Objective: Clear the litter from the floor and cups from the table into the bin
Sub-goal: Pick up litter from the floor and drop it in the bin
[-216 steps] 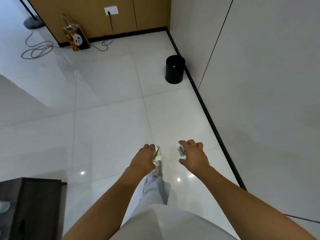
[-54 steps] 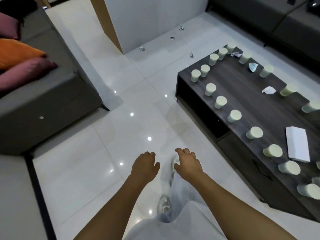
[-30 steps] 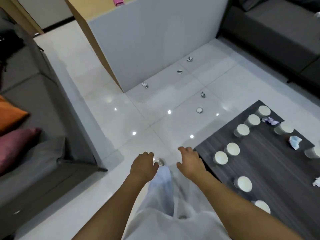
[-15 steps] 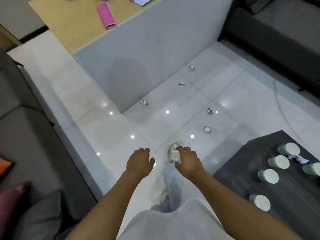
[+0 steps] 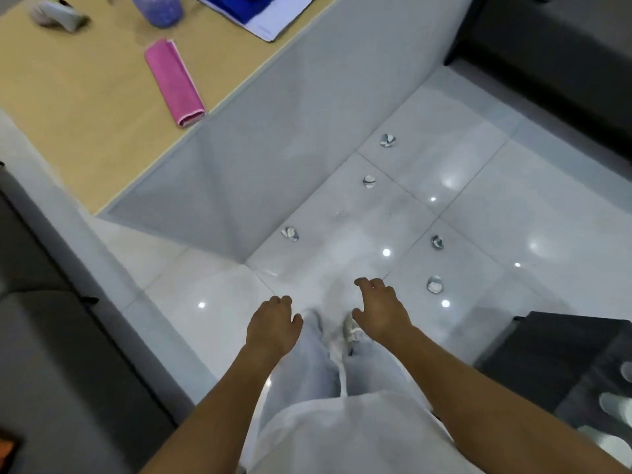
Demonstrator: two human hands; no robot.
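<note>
Several crumpled bits of litter lie on the white tiled floor ahead: one nearest my right hand, another behind it, one at the foot of the grey panel, and two farther ones. My left hand and right hand hang in front of me above my legs, fingers relaxed, holding nothing. The dark coffee table shows at the lower right with pale cups near the frame edge. The bin is out of view.
A wooden desk top with a grey side panel stands ahead on the left, bearing a pink cloth and a purple cup. A grey sofa runs along the left, a dark sofa at upper right.
I have walked on toward the litter; the desk and floor pieces are nearer and the coffee table has slid to the lower right. Both hands stay empty, the cups from 7 seconds ago gone.
</note>
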